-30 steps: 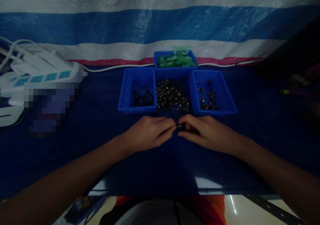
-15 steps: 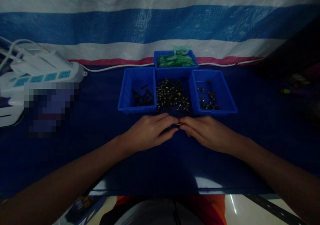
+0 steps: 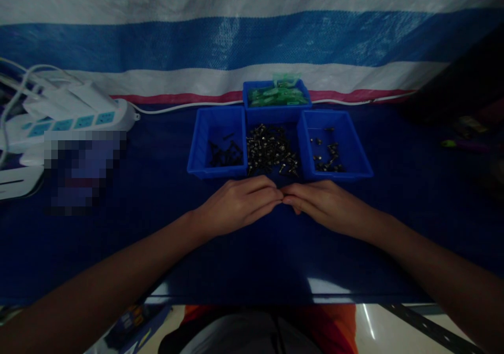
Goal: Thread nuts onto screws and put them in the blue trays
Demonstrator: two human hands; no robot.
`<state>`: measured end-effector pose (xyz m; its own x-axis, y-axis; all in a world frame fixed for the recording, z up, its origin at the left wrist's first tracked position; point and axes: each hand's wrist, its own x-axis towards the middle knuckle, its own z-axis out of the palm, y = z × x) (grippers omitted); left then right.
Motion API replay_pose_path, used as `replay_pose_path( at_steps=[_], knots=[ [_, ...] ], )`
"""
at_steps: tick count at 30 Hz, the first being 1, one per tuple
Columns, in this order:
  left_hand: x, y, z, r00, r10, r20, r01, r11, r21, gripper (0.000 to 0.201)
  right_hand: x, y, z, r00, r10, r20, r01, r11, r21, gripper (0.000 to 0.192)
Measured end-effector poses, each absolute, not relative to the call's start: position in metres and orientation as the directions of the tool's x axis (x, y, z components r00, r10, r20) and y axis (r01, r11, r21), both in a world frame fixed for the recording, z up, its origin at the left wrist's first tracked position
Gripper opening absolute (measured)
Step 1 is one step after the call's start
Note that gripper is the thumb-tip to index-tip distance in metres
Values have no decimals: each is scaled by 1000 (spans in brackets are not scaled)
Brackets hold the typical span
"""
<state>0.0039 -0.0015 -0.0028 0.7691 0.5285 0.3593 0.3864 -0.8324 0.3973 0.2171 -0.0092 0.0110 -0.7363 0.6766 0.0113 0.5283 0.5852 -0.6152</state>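
Head view looked down on two bare hands that met fingertip to fingertip on the dark blue table, just in front of a row of blue bins. The left hand lay knuckles up with its fingers drawn together and pointing right; the right hand mirrored it, its fingers bunched and pointing left, so that the tips of both touched at the middle. Both hands were pinched closed, but whatever sat between the fingertips was hidden, and I could not tell whether either one actually held anything. Directly beyond the meeting point lay the middle heap of screws, a dense pile of small dark and brassy pieces, with its near edge close to the fingers. To its left stood the left bin, holding a few black screws toward its near side; to its right stood the right bin, with a thin scatter of small dark parts. Behind the heap, touching it at the back, the far bin held green packets. Well away on the left lay a white power strip with plugs and cables in it, and a white cord ran along the foot of the striped tarpaulin at the back.
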Motion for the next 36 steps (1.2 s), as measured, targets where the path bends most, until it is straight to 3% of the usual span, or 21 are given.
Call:
replay_pose_path(
  at_steps=[10,18,26,36],
  knots=[
    [6,1,-2,753,537,380,336,-810,480,9,216,-9,11,-710,703,34,556,590,-586,20],
    [8,2,-4,780,536,323,384,-817,430,16,217,-11,10,-698,715,39,543,564,-622,19],
    [11,0,-8,791,520,323,406,-840,358,21,216,-12,8,-718,695,36,587,633,-505,25],
    [10,3,-8,790,530,306,384,-819,427,20,217,-10,9,-731,682,21,577,633,-517,23]
  ],
)
